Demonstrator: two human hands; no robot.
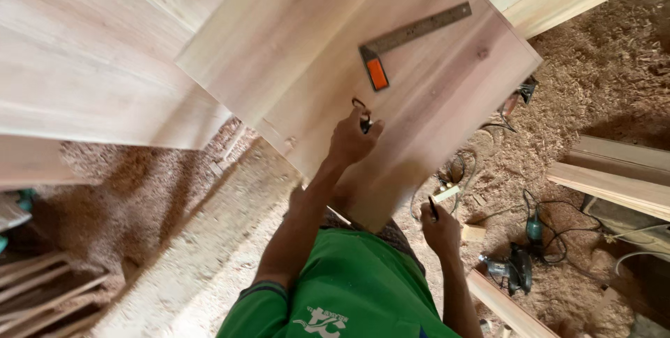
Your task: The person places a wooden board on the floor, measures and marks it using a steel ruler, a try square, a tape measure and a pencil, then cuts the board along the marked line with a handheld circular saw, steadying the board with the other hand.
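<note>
Sawdust floor | left hand [352, 139] fingers clamped on dark tool [363, 116] atop wooden board [419, 100] | right hand [441, 230] fingers pinch pencil [433, 208]

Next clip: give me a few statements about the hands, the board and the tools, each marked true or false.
1. A try square lies on the wooden board. True.
2. The left hand rests on the board, holding a small dark object. True.
3. The right hand is empty. False: it holds a dark pencil.
4. The square's handle is blue. False: it has an orange patch.
5. Power tools lie on the sawdust-covered floor. True.
</note>
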